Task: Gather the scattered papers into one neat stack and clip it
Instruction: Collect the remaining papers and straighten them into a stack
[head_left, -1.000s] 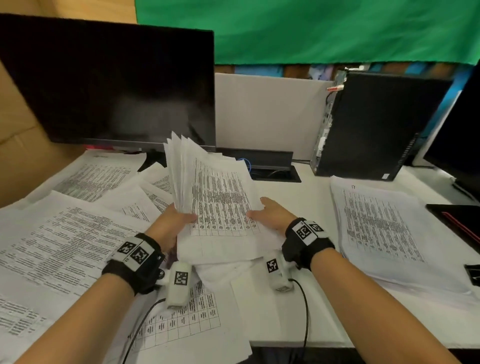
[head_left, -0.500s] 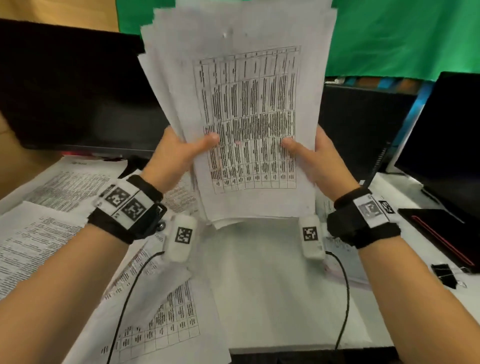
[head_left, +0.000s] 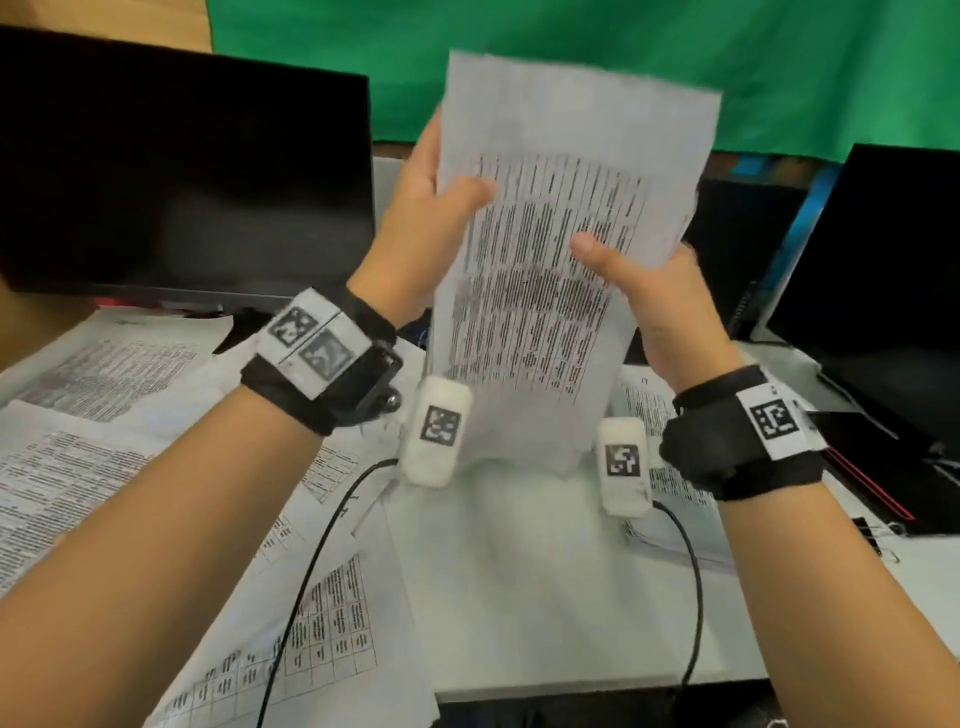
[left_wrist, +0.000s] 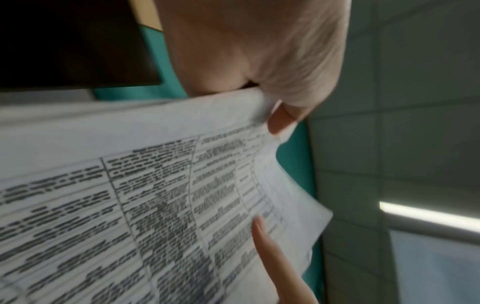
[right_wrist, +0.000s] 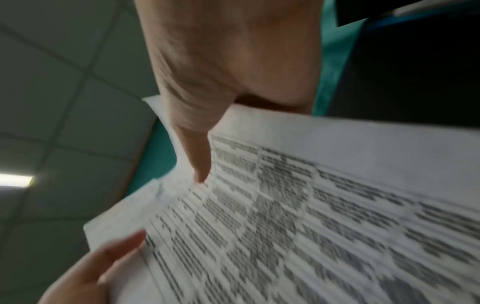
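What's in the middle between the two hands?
The bundle of papers, held upright. The left hand grips one side edge and the right hand the other. The head view shows it best.

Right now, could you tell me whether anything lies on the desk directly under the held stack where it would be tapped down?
Nothing visible: the bare white desk lies under the paper stack. Loose printed sheets flank it on the left, and the binder clip lies well right.

Both hands (right_wrist: 228, 86) on papers (right_wrist: 311, 216)
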